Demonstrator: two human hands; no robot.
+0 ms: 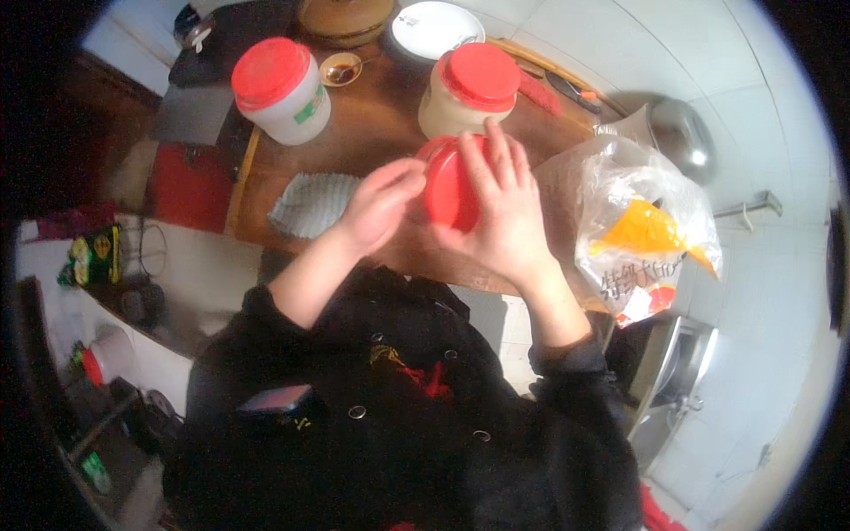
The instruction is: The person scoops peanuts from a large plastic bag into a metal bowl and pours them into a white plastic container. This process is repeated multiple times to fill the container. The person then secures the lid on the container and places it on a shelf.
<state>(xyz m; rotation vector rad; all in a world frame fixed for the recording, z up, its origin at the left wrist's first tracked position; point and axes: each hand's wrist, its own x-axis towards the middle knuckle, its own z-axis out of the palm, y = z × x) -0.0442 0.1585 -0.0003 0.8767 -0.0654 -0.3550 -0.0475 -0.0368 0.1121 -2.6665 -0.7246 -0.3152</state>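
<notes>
My right hand (pixel 501 199) lies spread over a round red plastic lid (pixel 451 186), its thumb at the near edge and its fingers across the face. Whether a container is under this lid cannot be told. At the lid's left edge is my left hand (pixel 385 206), slightly blurred, its fingertips close to or touching the rim. Just beyond the lid stands a plastic jar of pale contents (pixel 435 109) with a red lid on. A second jar, whitish with a green label (pixel 292 123) and red-lidded, is at the far left of the wooden table (pixel 372 119).
A folded striped cloth (pixel 312 202) lies left of my left hand. A clear plastic bag (pixel 637 226) bulges over the table's right side. Farther back are a small sauce bowl (pixel 340 70), a white plate (pixel 438 30) and a knife (pixel 571 89). A tiled wall (pixel 697 73) bounds the right.
</notes>
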